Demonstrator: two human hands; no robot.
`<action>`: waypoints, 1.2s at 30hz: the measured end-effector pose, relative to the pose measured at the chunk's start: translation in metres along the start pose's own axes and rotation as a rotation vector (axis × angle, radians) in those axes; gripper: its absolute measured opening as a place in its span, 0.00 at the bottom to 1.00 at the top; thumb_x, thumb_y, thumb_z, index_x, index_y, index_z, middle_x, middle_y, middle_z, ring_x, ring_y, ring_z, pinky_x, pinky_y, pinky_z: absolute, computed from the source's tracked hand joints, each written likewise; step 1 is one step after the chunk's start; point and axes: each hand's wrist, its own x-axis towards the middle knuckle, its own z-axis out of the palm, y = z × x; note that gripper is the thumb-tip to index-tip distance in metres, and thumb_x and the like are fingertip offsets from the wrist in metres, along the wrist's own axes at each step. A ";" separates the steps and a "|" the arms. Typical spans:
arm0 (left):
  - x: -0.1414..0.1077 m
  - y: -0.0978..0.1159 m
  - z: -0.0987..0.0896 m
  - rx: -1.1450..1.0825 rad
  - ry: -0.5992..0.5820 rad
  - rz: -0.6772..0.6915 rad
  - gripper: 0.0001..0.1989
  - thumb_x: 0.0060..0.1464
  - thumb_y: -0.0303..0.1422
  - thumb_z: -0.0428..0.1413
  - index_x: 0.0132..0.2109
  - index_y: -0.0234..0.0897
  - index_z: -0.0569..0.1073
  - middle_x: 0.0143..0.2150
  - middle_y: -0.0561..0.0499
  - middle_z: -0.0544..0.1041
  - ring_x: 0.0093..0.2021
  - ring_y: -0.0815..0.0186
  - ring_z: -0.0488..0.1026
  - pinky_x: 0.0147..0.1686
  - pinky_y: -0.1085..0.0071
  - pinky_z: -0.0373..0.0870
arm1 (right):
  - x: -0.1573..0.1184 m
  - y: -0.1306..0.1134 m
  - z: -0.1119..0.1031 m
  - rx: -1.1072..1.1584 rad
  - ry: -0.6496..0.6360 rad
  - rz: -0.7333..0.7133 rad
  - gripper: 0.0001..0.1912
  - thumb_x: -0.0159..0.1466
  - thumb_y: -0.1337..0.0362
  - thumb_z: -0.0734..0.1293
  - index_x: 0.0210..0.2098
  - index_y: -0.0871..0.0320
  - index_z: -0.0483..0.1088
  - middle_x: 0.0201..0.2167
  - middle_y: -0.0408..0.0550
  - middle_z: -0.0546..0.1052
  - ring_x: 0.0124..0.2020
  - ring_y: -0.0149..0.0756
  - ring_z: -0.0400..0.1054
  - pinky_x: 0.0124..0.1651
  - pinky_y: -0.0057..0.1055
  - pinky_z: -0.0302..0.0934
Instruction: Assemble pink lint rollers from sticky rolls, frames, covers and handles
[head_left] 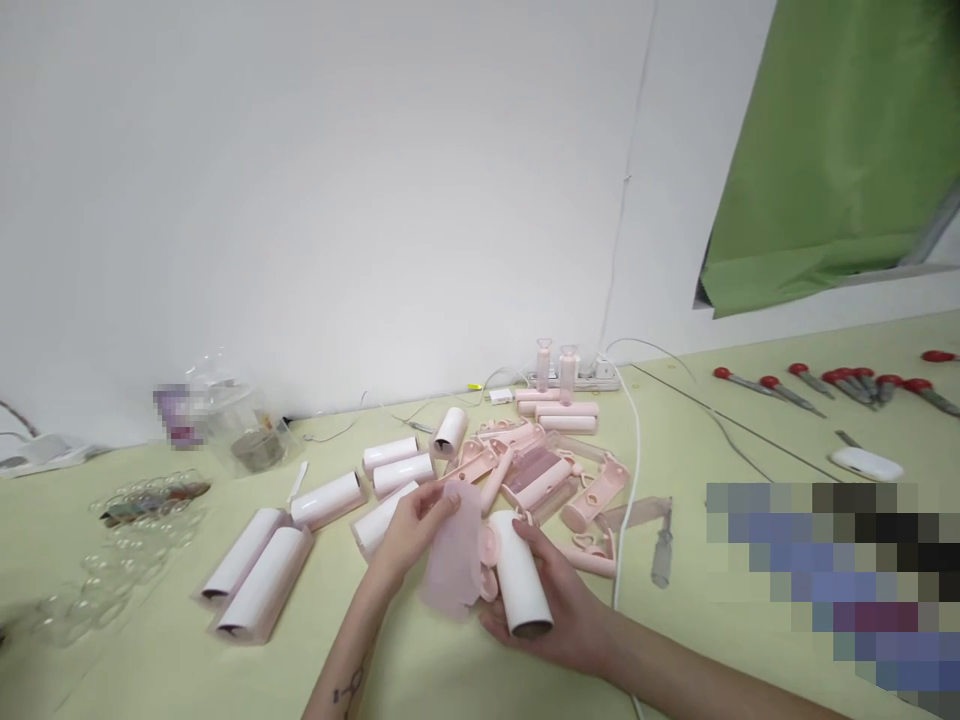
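Note:
My left hand (405, 535) pinches a translucent pink plastic cover (454, 560) by its upper edge, thumb on top. In my right hand (574, 610) lies a white tube (523, 575), dark inside at its near end. A pink plastic part with rounded ends (490, 548) sits against the tube's left side, close to the cover; whether it is joined to the tube I cannot tell. Just beyond both hands is a heap of pink plastic housings (540, 480). More white tubes (326, 500) lie to the left, some in clear pink covers.
A white cable (636, 430) runs down the table right of the heap, past my right forearm. A clear-handled screwdriver (662, 555) and several red-handled tools (840, 380) lie to the right. At the back are a power strip (600, 380) and a plastic bag (240, 420).

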 end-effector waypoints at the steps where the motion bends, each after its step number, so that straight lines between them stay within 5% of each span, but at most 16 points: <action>1: -0.001 -0.002 -0.003 -0.038 0.032 0.002 0.20 0.44 0.42 0.55 0.42 0.35 0.73 0.38 0.48 0.75 0.37 0.61 0.70 0.32 0.72 0.64 | 0.001 -0.001 -0.001 0.018 0.005 -0.005 0.18 0.56 0.51 0.63 0.41 0.56 0.65 0.30 0.46 0.74 0.35 0.35 0.70 0.40 0.34 0.62; 4: -0.002 -0.010 -0.015 -0.182 0.078 0.031 0.28 0.43 0.43 0.57 0.51 0.38 0.66 0.45 0.46 0.73 0.40 0.60 0.71 0.34 0.71 0.66 | 0.003 -0.004 -0.005 0.093 0.010 -0.007 0.15 0.56 0.55 0.64 0.41 0.55 0.65 0.32 0.47 0.74 0.33 0.33 0.70 0.32 0.27 0.63; 7: -0.001 -0.021 -0.024 -0.263 -0.051 0.096 0.35 0.39 0.42 0.61 0.55 0.40 0.61 0.51 0.45 0.69 0.45 0.58 0.69 0.39 0.70 0.66 | -0.002 -0.013 -0.005 0.128 0.003 -0.024 0.13 0.56 0.57 0.65 0.38 0.57 0.66 0.32 0.48 0.73 0.31 0.33 0.69 0.26 0.24 0.62; 14: 0.000 -0.038 -0.012 -0.159 -0.134 0.240 0.28 0.39 0.33 0.61 0.50 0.39 0.62 0.50 0.46 0.67 0.51 0.57 0.63 0.48 0.66 0.61 | -0.024 -0.038 0.011 0.017 -0.119 -0.227 0.16 0.55 0.57 0.66 0.40 0.56 0.65 0.33 0.48 0.72 0.32 0.32 0.68 0.25 0.21 0.62; 20: -0.016 -0.023 -0.007 0.348 -0.140 0.261 0.29 0.41 0.33 0.59 0.52 0.43 0.59 0.53 0.47 0.62 0.54 0.56 0.59 0.51 0.59 0.58 | -0.030 -0.028 0.014 -0.037 -0.171 -0.185 0.16 0.56 0.55 0.64 0.40 0.56 0.66 0.34 0.48 0.72 0.33 0.32 0.68 0.25 0.22 0.61; 24: -0.026 -0.009 0.006 0.273 -0.199 0.403 0.25 0.51 0.37 0.53 0.56 0.45 0.59 0.58 0.47 0.59 0.59 0.57 0.53 0.56 0.58 0.51 | -0.031 -0.011 0.017 -0.126 -0.137 -0.160 0.17 0.60 0.54 0.60 0.42 0.58 0.67 0.31 0.48 0.73 0.31 0.33 0.67 0.27 0.26 0.62; 27: -0.032 -0.003 0.020 0.194 -0.250 0.368 0.21 0.52 0.35 0.52 0.54 0.45 0.64 0.53 0.48 0.67 0.54 0.59 0.61 0.54 0.62 0.57 | -0.031 -0.005 0.022 -0.189 -0.034 -0.181 0.15 0.61 0.56 0.60 0.39 0.60 0.69 0.29 0.48 0.73 0.30 0.32 0.67 0.31 0.28 0.63; 32: -0.030 -0.005 0.028 0.028 -0.149 0.347 0.11 0.49 0.33 0.55 0.41 0.39 0.73 0.41 0.47 0.74 0.43 0.61 0.69 0.45 0.67 0.65 | -0.031 -0.005 0.026 -0.259 0.120 -0.280 0.11 0.59 0.56 0.63 0.34 0.58 0.69 0.28 0.45 0.73 0.29 0.32 0.67 0.33 0.30 0.63; 36: -0.021 -0.010 0.024 -0.321 0.085 0.307 0.08 0.46 0.35 0.58 0.33 0.36 0.70 0.41 0.46 0.74 0.44 0.60 0.70 0.45 0.65 0.66 | -0.032 -0.004 0.024 -0.401 0.002 -0.292 0.14 0.61 0.57 0.60 0.40 0.60 0.67 0.28 0.47 0.72 0.30 0.33 0.66 0.31 0.28 0.62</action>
